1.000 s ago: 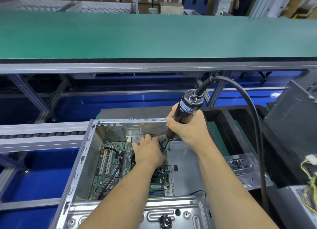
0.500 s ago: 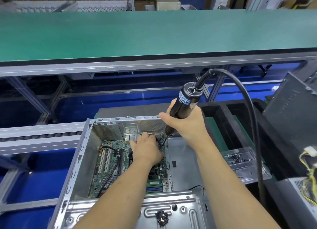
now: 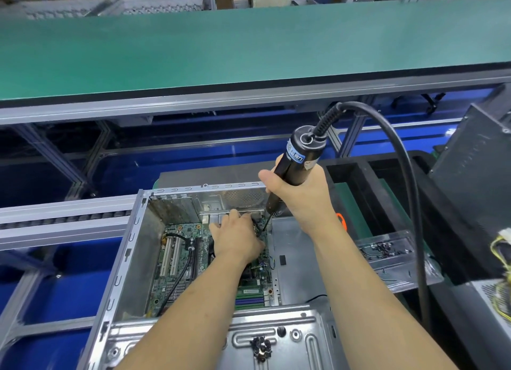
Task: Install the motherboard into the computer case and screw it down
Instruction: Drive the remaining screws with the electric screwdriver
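1. Head view, the work: the motherboard [image 3: 190, 261] lies flat inside the computer case [image 3: 138, 259], which sits open on a roller conveyor [image 3: 63, 220], not on a table. The right hand [image 3: 301, 195] wraps its fingers round the electric screwdriver [image 3: 297, 162], bit angled down to the board's far right corner.
2. The left hand [image 3: 237, 239] rests on the board beside the bit, fingers bent near its tip. Whether they pinch a screw cannot be told; the tip is hidden.
3. Doing it well, as I judge: bring the driver upright over the hole before triggering, since a slanted bit may slip onto the circuitry. Keep the left fingers clear of the spinning bit and press the board down so hole and standoff align.
4. Surroundings: the driver's cable [image 3: 409, 203] loops to the right and could tug the tool. A black internal cable [image 3: 179, 275] crosses the board's left half. Loose screws [image 3: 260, 347] sit on the case's near panel; a clear tray [image 3: 387, 253] of parts lies right.
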Demonstrator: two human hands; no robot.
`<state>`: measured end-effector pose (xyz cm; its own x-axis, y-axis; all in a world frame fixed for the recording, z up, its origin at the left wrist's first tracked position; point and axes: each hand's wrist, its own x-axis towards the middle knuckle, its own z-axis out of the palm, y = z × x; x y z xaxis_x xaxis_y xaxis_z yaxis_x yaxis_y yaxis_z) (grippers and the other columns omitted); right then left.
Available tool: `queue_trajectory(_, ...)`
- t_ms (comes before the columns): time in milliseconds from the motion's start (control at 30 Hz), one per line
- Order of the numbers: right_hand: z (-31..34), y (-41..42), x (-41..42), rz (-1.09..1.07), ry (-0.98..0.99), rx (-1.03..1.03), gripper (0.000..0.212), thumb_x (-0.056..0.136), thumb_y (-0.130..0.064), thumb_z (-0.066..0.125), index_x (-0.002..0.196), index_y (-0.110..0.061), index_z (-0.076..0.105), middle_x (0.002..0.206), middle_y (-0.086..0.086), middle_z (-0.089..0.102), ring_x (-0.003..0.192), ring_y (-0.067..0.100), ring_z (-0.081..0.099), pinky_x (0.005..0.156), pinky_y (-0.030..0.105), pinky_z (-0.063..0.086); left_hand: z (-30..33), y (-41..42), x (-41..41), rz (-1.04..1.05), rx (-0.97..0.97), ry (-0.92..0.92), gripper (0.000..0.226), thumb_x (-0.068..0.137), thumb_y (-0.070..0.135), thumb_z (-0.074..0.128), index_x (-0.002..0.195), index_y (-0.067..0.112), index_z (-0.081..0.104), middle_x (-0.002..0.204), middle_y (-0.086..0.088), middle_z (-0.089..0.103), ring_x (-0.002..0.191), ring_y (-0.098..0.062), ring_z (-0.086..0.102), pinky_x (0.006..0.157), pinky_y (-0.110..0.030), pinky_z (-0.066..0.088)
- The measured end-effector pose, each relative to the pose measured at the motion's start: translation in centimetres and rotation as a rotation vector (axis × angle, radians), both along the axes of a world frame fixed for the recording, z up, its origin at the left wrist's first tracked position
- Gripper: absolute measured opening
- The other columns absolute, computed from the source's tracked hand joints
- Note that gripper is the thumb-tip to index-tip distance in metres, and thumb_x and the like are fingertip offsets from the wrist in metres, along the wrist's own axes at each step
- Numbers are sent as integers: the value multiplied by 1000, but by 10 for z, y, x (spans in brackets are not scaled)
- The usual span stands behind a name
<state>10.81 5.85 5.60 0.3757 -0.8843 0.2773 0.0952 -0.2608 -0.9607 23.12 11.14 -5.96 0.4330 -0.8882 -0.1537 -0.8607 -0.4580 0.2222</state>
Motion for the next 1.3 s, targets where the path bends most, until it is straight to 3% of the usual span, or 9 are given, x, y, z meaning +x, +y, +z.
queue_trajectory(333, -1, 5, -2, -51, -6, -11, 36, 70, -39, 76, 68, -9, 57, 65, 17, 60, 67, 41, 59, 71, 55, 53, -1, -1, 0, -7, 5, -1, 36, 76, 41, 67, 109, 29, 58, 108, 3, 43, 111, -21, 45, 98, -44, 27)
queue_trajectory(500, -1, 2, 1, -66, 7, -23, 46, 71, -40, 74, 68, 2, 54, 67, 25, 58, 65, 39, 56, 69, 52, 52, 0, 0, 0, -12, 19, -20, 38, 76, 42, 65, 111, 29, 57, 110, 3, 44, 112, -21, 44, 100, -45, 27)
queue_trajectory(667, 2, -4, 4, -57, -2, -6, 30, 73, -39, 70, 61, -16, 55, 59, 8, 59, 59, 18, 57, 66, 34, 53, -2, -1, 1, -8, 15, -27, 39, 76, 42, 65, 112, 29, 58, 112, 3, 44, 113, -20, 45, 99, -44, 27)
queue_trajectory(833, 3, -3, 13, -11, 28, -3, 31, 71, -40, 68, 62, -14, 55, 57, 1, 59, 59, 18, 56, 65, 32, 52, -1, -2, 0, -6, 31, -17, 39, 76, 43, 65, 111, 29, 57, 115, 2, 45, 114, -20, 46, 100, -44, 26)
queue_trajectory(933, 5, -4, 17, 2, 53, -3, 38, 70, -43, 66, 64, -7, 55, 59, 8, 59, 60, 19, 56, 65, 36, 51, -1, -1, 0, -9, 34, -19, 39, 76, 43, 65, 111, 28, 57, 116, 2, 45, 113, -21, 46, 98, -43, 26)
queue_trajectory(1100, 4, -1, 20, 29, 48, 11, 37, 69, -42, 68, 65, -9, 54, 61, 18, 54, 61, 24, 52, 64, 45, 50, -1, -2, 0, -11, 33, -25, 40, 76, 44, 65, 112, 28, 57, 117, 2, 45, 115, -21, 45, 99, -44, 27)
queue_trajectory(1300, 2, -3, 23, 49, 91, 0, 28, 71, -36, 71, 63, -15, 54, 57, 2, 54, 58, 20, 51, 61, 35, 49, 1, -1, 0, -14, 35, -26, 40, 77, 43, 66, 113, 28, 57, 116, 2, 45, 116, -21, 42, 100, -44, 27)
